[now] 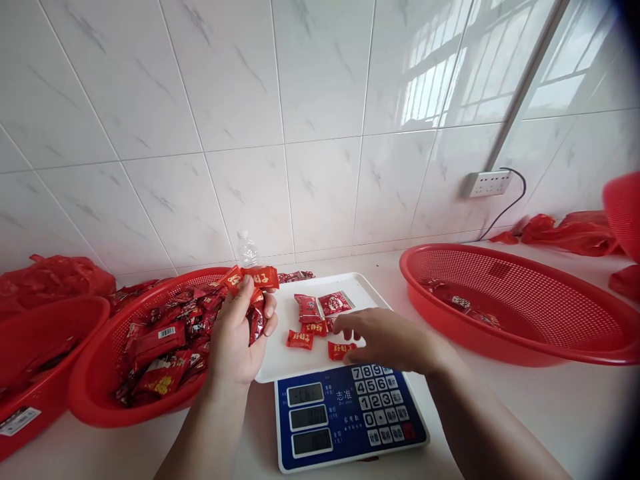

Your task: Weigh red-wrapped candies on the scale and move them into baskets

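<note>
Here, your left hand (239, 337) pinches shiny red sweets (263, 277), gold-lettered, between thumb and fingers. Your right hand (387, 339), fingers loosely parted, hangs over similar packets (309, 309) on the white tray (279, 363).

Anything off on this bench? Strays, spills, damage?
Slightly: some red packets lie outside the baskets, on the counter beyond the white tray. A small dark sliver also shows at the near edge of the scale; too little is visible to identify it. No obvious spill or damage.
</note>
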`<state>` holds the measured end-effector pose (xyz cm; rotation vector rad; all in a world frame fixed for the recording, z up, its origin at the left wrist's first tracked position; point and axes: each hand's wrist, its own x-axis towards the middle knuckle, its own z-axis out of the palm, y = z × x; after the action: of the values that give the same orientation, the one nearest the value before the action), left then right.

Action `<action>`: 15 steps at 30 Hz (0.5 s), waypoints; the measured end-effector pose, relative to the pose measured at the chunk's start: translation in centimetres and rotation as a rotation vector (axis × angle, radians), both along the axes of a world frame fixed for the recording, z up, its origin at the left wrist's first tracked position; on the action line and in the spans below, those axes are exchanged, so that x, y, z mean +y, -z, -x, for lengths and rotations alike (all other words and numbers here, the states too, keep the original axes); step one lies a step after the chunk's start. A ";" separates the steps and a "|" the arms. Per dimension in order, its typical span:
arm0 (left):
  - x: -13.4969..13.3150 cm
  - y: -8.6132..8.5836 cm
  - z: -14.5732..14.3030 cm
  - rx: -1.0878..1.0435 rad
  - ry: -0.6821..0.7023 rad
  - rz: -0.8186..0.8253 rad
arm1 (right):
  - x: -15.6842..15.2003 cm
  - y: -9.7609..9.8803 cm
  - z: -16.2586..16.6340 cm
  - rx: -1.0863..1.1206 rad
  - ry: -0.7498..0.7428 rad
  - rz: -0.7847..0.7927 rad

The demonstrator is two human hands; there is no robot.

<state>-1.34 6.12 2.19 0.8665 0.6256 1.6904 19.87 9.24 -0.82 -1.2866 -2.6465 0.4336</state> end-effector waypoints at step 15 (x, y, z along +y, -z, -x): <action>0.0 0.5 -0.3 0.051 0.029 0.001 | 0.8 0.5 1.3 0.199 0.009 -0.151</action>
<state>-1.09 6.16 1.72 0.9160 0.6450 1.6462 18.61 10.08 -1.35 -1.1456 -2.4560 0.3345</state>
